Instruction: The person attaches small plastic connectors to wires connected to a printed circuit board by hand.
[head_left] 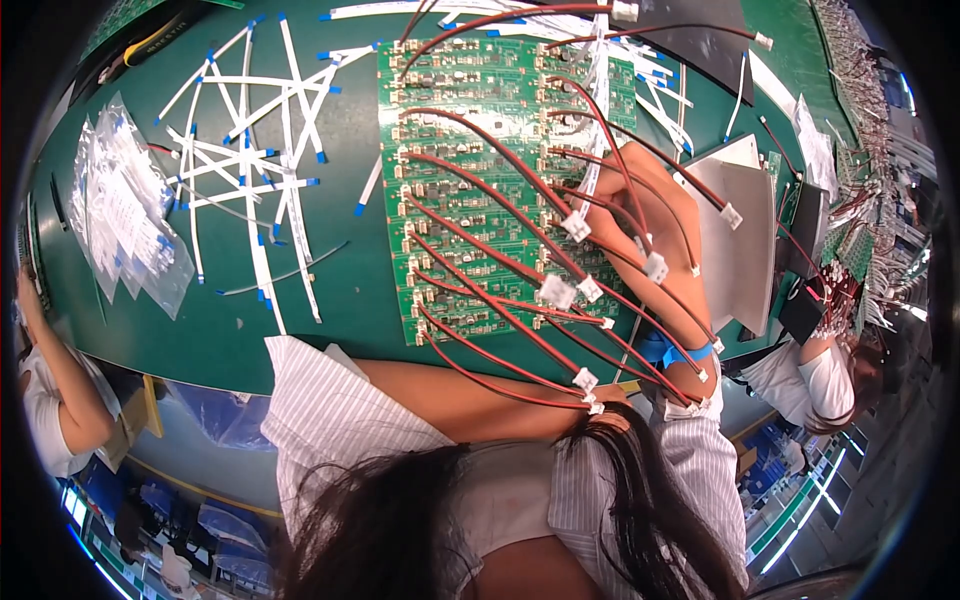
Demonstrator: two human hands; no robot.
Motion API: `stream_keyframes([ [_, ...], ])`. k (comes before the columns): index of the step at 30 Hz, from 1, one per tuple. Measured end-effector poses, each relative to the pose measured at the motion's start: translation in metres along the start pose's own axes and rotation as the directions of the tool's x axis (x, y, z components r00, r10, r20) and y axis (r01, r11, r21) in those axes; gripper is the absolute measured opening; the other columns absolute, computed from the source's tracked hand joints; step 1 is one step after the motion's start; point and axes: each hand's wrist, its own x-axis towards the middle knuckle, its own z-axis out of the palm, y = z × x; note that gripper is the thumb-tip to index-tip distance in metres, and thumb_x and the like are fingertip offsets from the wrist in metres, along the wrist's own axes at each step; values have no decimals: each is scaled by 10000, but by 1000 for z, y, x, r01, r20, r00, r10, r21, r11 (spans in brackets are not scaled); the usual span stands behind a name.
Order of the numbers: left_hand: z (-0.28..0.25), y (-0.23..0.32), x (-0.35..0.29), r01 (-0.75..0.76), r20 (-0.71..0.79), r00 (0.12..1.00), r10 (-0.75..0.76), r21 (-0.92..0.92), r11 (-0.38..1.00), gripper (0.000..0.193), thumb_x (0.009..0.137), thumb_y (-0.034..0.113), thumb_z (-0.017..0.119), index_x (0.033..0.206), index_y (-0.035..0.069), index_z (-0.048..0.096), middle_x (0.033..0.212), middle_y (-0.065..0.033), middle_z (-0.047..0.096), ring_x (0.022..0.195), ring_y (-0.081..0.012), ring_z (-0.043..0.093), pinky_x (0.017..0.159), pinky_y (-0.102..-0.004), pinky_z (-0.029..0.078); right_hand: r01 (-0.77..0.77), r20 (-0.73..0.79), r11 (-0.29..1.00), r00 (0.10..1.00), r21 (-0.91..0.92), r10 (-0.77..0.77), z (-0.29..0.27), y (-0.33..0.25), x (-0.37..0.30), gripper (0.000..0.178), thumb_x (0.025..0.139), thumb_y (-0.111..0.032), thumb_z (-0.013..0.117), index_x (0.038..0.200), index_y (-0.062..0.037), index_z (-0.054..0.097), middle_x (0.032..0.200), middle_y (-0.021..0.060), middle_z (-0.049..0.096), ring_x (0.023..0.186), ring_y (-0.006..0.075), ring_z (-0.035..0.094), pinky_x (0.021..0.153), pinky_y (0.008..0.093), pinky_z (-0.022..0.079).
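Observation:
A panel of green circuit boards (455,240) lies on the green table, with red and black wire leads (470,190) that end in white plugs (575,225) running across it. Over the panel's right column, my right hand (640,195) is closed on a narrow bundle of white ribbon cables (598,95), which stretches away toward the far edge. A blue strap (668,350) circles my right forearm. My left forearm crosses in front of the table's near edge. My left hand (605,410) is by the lead ends and a lock of hair, its fingers mostly hidden.
Loose white ribbon cables with blue ends (245,150) are strewn left of the panel. Beyond them lie clear plastic bags (125,205). A grey-white tray (735,240) stands to the right. Other people (70,400) sit at both sides.

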Motion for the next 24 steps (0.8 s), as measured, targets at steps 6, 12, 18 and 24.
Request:
stream_keyframes([
  [6,-3,1,0,1,3,1000,-1,3,1000,108,624,105,574,675,11,589,593,-151,559,557,-245,580,480,-369,454,-5,1,1000,1000,13,5,0,-1,1,69,678,42,584,716,32,528,677,53,464,612,125,427,562,235,352],
  [12,-4,2,1,-1,15,1000,1,7,1000,110,625,105,575,680,11,590,596,-150,561,559,-245,583,481,-369,456,22,-8,1000,1000,-17,-22,1,1,0,76,671,48,584,706,29,520,675,54,462,606,123,436,538,234,355],
  [18,-4,3,2,0,26,1000,-1,9,1000,113,625,106,577,684,11,590,598,-150,563,561,-245,585,481,-370,458,66,29,994,998,-83,-63,-1,3,1,81,676,39,585,716,27,515,678,58,457,608,136,449,534,239,357],
  [24,-5,4,2,-3,36,999,3,8,1000,115,626,107,578,688,11,591,601,-150,565,564,-245,588,481,-370,460,42,5,998,999,-50,-42,2,7,0,90,675,39,586,725,28,513,674,67,443,624,155,449,537,255,351],
])
